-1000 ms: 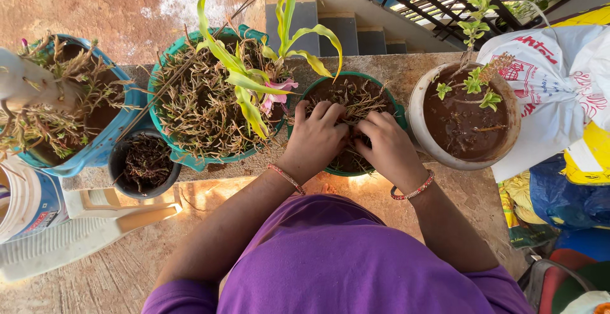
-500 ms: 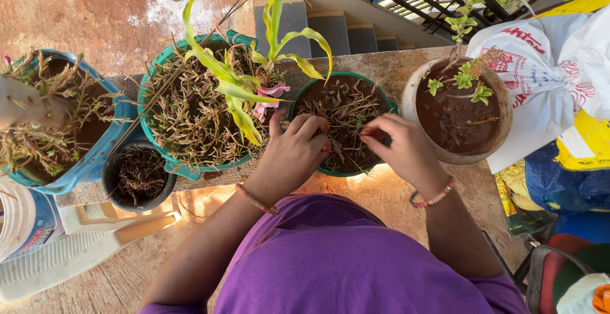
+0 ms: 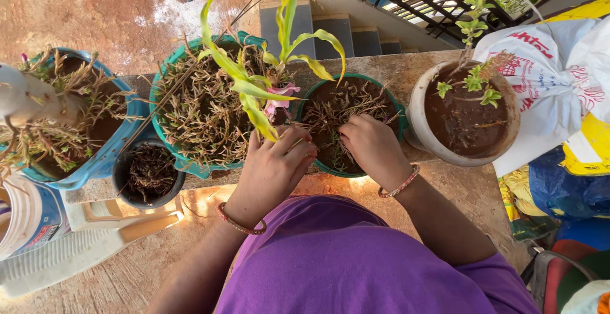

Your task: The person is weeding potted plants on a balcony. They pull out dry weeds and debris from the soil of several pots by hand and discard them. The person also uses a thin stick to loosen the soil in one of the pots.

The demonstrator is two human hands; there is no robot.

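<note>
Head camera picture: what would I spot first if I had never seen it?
Probably the tall yellow-green leafy plant with a pink flower, rising from the big teal pot at centre left. Right of it, the left hand and right hand work over a green pot of dark soil and stringy stems. Below is the purple shirt.

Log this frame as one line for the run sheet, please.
left hand: at near rim of green pot | right hand: on stems in soil | neighbours: teal pot, white pot
</note>
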